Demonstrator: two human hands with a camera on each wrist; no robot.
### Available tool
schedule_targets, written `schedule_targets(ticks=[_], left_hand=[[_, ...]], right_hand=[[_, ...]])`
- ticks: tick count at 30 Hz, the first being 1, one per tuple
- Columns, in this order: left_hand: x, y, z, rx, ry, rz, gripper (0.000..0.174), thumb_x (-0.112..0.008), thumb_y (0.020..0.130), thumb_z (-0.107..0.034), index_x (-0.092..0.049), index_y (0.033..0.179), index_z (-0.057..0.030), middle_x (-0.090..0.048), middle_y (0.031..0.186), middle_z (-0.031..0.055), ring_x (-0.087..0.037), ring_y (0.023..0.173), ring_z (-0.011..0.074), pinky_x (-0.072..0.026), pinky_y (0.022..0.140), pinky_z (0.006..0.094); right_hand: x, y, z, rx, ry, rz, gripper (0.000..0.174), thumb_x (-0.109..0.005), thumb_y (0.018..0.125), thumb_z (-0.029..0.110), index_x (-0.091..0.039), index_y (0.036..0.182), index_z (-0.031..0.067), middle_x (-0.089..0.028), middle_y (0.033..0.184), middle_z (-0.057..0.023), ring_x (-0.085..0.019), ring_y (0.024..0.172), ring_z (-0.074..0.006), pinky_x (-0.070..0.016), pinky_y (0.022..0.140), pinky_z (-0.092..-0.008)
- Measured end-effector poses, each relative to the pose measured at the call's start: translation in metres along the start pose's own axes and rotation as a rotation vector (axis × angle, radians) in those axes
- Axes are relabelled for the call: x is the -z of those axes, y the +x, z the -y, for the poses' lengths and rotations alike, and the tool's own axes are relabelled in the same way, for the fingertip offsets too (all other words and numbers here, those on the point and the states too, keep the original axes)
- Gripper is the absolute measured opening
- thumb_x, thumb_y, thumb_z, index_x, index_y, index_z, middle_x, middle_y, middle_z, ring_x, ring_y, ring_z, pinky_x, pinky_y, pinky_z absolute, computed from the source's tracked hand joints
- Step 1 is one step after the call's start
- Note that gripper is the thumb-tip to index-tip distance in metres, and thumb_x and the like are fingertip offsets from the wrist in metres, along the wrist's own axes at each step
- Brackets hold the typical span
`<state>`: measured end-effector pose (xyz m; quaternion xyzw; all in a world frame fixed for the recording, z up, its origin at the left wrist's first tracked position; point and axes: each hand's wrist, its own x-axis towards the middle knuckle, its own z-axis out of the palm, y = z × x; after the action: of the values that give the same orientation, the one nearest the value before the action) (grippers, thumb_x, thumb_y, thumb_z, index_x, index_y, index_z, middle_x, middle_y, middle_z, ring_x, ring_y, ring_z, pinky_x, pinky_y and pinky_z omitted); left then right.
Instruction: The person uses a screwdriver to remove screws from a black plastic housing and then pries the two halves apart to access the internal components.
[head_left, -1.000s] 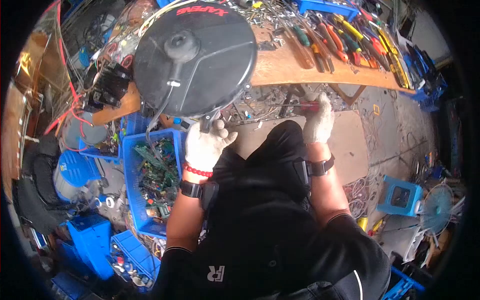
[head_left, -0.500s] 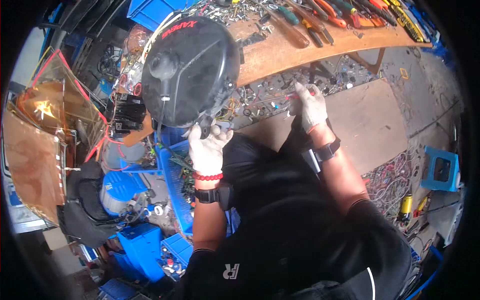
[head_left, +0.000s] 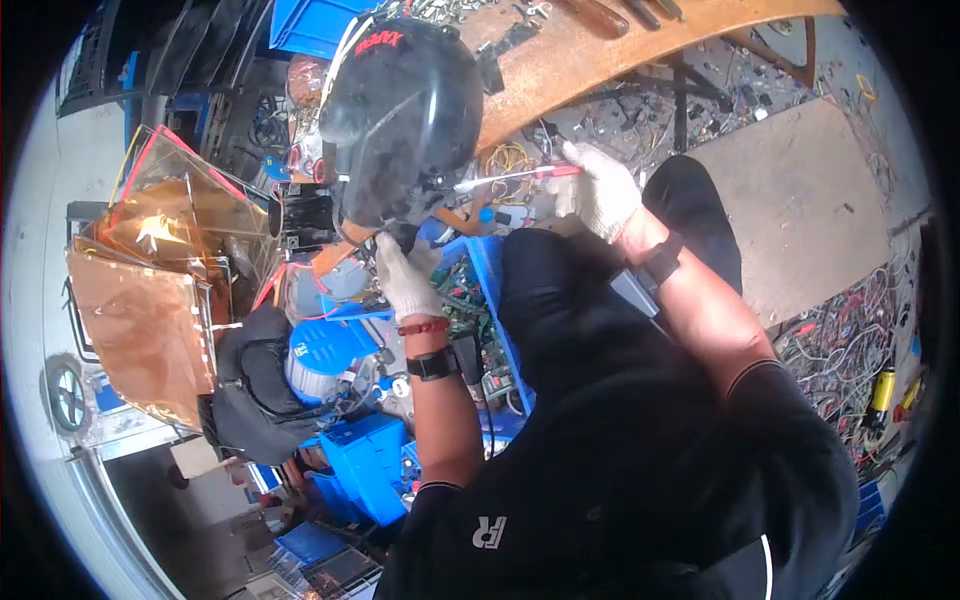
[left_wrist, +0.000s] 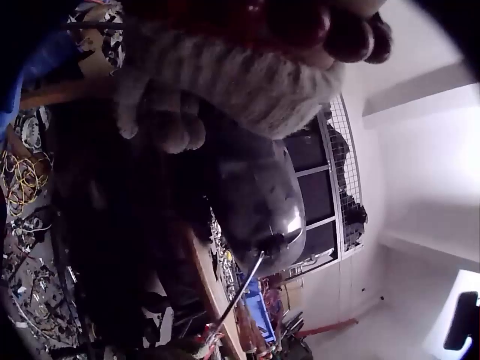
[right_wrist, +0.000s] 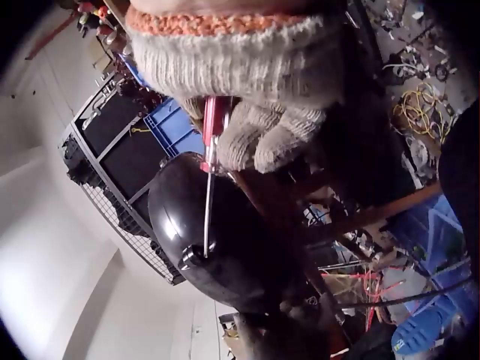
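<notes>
A round black housing with red lettering (head_left: 400, 120) is tilted up at the bench's left end. My gloved left hand (head_left: 405, 280) grips a dark part at its lower edge. In my gloved right hand (head_left: 603, 190) is a screwdriver with a red handle (head_left: 556, 171), its shaft pointing left at the housing's rim. The right wrist view shows the screwdriver shaft (right_wrist: 208, 214) with its tip at a small dark fitting on the glossy housing (right_wrist: 176, 206); whether they touch I cannot tell. The left wrist view shows the glossy housing (left_wrist: 262, 195) beyond the left glove (left_wrist: 240, 82).
The wooden bench (head_left: 560, 65) runs across the top, with tools on it. A blue crate of circuit boards (head_left: 490, 290) stands below the housing. A flat board (head_left: 800, 210) lies on the floor at right, beside tangled cables (head_left: 840, 350). Amber panels (head_left: 145, 310) stand at left.
The housing has tilted to show more of its glossy side. My right hand has brought the screwdriver from apart to close by the housing's rim. The head view has swung left.
</notes>
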<state>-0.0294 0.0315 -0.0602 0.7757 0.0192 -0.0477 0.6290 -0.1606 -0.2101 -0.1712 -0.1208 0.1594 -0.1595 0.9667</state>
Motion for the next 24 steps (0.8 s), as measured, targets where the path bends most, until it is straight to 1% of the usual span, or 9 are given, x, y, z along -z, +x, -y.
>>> schedule_targets(ticks=[3, 5, 6, 7, 9, 14, 16, 19, 24], left_hand=[[-0.008, -0.016, -0.013, -0.083, 0.125, -0.021, 0.048, -0.055, 0.106, -0.041, -0.058, 0.128, 0.0015, -0.067, 0.108, 0.0104, -0.065, 0.089, 0.0199, -0.0553, 0.079, 0.0363], [-0.015, -0.021, -0.013, -0.494, 0.294, -0.095, 0.041, -0.066, 0.1, -0.021, -0.056, 0.132, 0.0017, -0.059, 0.125, 0.0154, -0.06, 0.11, 0.0205, -0.0513, 0.094, 0.0363], [-0.021, -0.028, -0.012, -0.656, 0.431, -0.356, 0.05, -0.082, 0.085, -0.016, -0.059, 0.127, -0.0025, -0.058, 0.124, 0.0175, -0.058, 0.118, 0.0278, -0.0491, 0.097, 0.0417], [-0.021, -0.028, -0.018, -0.666, 0.438, -0.346, 0.05, -0.082, 0.085, -0.016, -0.059, 0.127, -0.0025, -0.058, 0.124, 0.0175, -0.058, 0.118, 0.0278, -0.0491, 0.097, 0.0417], [-0.018, -0.033, -0.033, -1.25, 0.885, -0.249, 0.062, -0.089, 0.073, -0.016, -0.061, 0.128, -0.0058, -0.05, 0.139, 0.0213, -0.05, 0.129, 0.036, -0.0446, 0.105, 0.0486], [-0.046, -0.034, -0.055, -1.4, 1.117, -0.047, 0.054, -0.093, 0.063, -0.026, -0.071, 0.112, -0.0181, -0.053, 0.141, 0.0217, -0.049, 0.133, 0.0427, -0.0342, 0.113, 0.0645], [-0.048, -0.024, -0.056, -1.493, 1.117, 0.029, 0.048, -0.092, 0.063, -0.026, -0.071, 0.106, -0.0185, -0.055, 0.14, 0.0215, -0.05, 0.132, 0.0422, -0.0308, 0.114, 0.0685], [-0.052, -0.024, -0.056, -1.5, 1.145, 0.078, 0.044, -0.091, 0.065, -0.024, -0.07, 0.103, -0.0176, -0.056, 0.14, 0.0216, -0.051, 0.131, 0.0418, -0.0323, 0.114, 0.0672], [-0.051, -0.012, -0.061, -1.562, 1.138, 0.136, 0.042, -0.088, 0.069, -0.021, -0.071, 0.107, -0.0171, -0.056, 0.139, 0.0215, -0.051, 0.13, 0.0417, -0.0341, 0.113, 0.065]], right_hand=[[0.013, 0.006, -0.007, -0.119, 0.127, 0.009, 0.026, -0.069, 0.099, 0.032, -0.062, 0.108, 0.0087, -0.071, 0.092, -0.016, -0.069, 0.071, -0.0274, -0.0539, 0.053, -0.0362], [0.007, 0.002, -0.008, -0.078, 0.147, 0.01, 0.026, -0.068, 0.098, 0.033, -0.063, 0.108, 0.0094, -0.07, 0.088, -0.0132, -0.067, 0.067, -0.0254, -0.0522, 0.052, -0.0359], [0.005, 0.001, -0.007, -0.088, 0.156, -0.026, 0.025, -0.067, 0.099, 0.033, -0.063, 0.107, 0.0092, -0.069, 0.087, -0.0124, -0.065, 0.065, -0.0246, -0.0504, 0.051, -0.0362], [0.005, 0.002, -0.008, -0.097, 0.165, -0.063, 0.025, -0.067, 0.099, 0.032, -0.063, 0.107, 0.009, -0.068, 0.085, -0.0115, -0.063, 0.063, -0.0239, -0.0485, 0.051, -0.0365], [0.003, 0.006, -0.015, -0.058, 0.148, -0.117, 0.024, -0.066, 0.098, 0.034, -0.066, 0.1, 0.0094, -0.07, 0.081, -0.0102, -0.062, 0.059, -0.0227, -0.049, 0.051, -0.0363], [0.026, 0.019, -0.037, -0.115, 0.135, -0.171, 0.025, -0.065, 0.098, 0.035, -0.069, 0.093, 0.0108, -0.07, 0.075, -0.0072, -0.06, 0.055, -0.0206, -0.0485, 0.05, -0.0355], [0.018, 0.015, -0.04, -0.161, 0.108, -0.28, 0.026, -0.065, 0.095, 0.038, -0.065, 0.092, 0.0124, -0.062, 0.076, -0.0049, -0.054, 0.061, -0.0214, -0.0396, 0.053, -0.0361], [0.014, 0.011, -0.035, -0.132, 0.144, -0.236, 0.024, -0.066, 0.096, 0.036, -0.07, 0.088, 0.013, -0.068, 0.073, -0.0058, -0.06, 0.055, -0.0224, -0.0487, 0.052, -0.0393], [0.022, 0.025, -0.044, -0.184, 0.161, -0.204, 0.025, -0.067, 0.096, 0.035, -0.069, 0.084, 0.0135, -0.068, 0.07, -0.0064, -0.061, 0.055, -0.0232, -0.047, 0.05, -0.0394]])
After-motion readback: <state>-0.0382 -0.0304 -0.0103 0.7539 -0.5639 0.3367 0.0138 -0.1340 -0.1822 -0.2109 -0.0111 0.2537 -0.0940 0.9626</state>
